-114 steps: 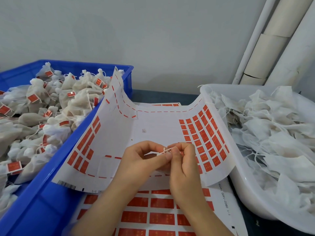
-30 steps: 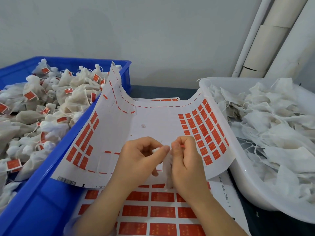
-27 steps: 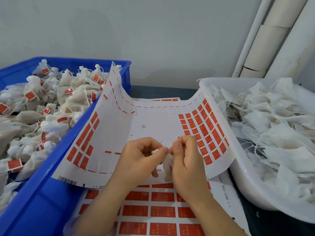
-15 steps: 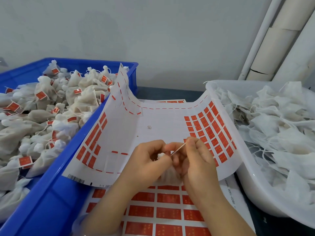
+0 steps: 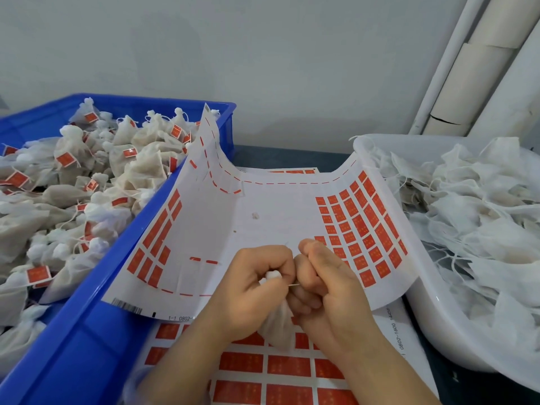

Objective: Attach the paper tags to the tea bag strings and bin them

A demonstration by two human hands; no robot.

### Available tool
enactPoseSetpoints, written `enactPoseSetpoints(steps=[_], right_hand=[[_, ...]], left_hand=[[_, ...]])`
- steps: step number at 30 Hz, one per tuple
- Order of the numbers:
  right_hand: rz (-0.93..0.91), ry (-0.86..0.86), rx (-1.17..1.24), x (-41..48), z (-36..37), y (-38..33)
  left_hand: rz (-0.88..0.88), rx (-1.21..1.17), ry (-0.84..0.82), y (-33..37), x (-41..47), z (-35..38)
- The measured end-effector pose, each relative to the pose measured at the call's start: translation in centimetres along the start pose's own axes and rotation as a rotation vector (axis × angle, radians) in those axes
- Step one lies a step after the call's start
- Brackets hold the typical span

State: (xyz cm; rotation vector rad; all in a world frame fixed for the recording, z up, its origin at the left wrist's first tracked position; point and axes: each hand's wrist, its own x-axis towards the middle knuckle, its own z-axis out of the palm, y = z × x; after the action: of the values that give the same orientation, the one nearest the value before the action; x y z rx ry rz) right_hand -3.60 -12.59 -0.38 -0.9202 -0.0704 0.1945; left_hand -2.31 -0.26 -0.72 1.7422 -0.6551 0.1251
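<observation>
Left hand (image 5: 254, 290) grasps the tea bag (image 5: 277, 325) neck; right hand (image 5: 333, 287) pinches its string (image 5: 293, 285), running sideways between them.

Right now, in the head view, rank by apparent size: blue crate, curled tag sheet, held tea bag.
1. blue crate, though cut off by the frame
2. curled tag sheet
3. tea bag, smallest despite being nearest

The one head-worn camera (wide-angle, so straight edges bowed) looked forward and down from close above the left hand (image 5: 257, 287) and right hand (image 5: 331, 287), facing the wall (image 5: 263, 68), with the blue bin (image 5: 87, 334) left and the white tub (image 5: 438, 331) right.
</observation>
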Motion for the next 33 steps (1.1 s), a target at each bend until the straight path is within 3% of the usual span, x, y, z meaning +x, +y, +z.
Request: enactPoseSetpoints(steps=[5, 8, 13, 21, 25, 29, 33], right_hand=[[-0.016, 0.033, 0.099, 0.2, -0.2, -0.9], [-0.064, 0.093, -0.014, 0.4, -0.7, -1.3], [-0.074, 0.08, -0.101, 0.2, -0.5, -1.5], [-0.041, 0.195, -0.264, 0.2, -0.4, -0.6], [0.036, 0.069, -0.181, -0.2, -0.5, -0.8], [0.041, -0.18, -0.044, -0.5, -0.4, -1.0], [-0.036, 0.045, -0.207, 0.2, -1.1, -0.9]], left_hand=[[-0.131, -0.073, -0.018, 0.3, 0.0, 0.3], [-0.173, 0.047, 0.052, 0.2, 0.1, 0.9], [-0.187, 0.014, 0.148, 0.4, 0.2, 0.7], [-0.126, 0.106, -0.017, 0.3, -0.1, 0.7], [0.006, 0.092, -0.069, 0.2, -0.2, 0.2], [0.032, -0.161, -0.087, 0.2, -0.5, -0.1], [-0.146, -0.097, 0.01, -0.1, -0.1, 0.4]])
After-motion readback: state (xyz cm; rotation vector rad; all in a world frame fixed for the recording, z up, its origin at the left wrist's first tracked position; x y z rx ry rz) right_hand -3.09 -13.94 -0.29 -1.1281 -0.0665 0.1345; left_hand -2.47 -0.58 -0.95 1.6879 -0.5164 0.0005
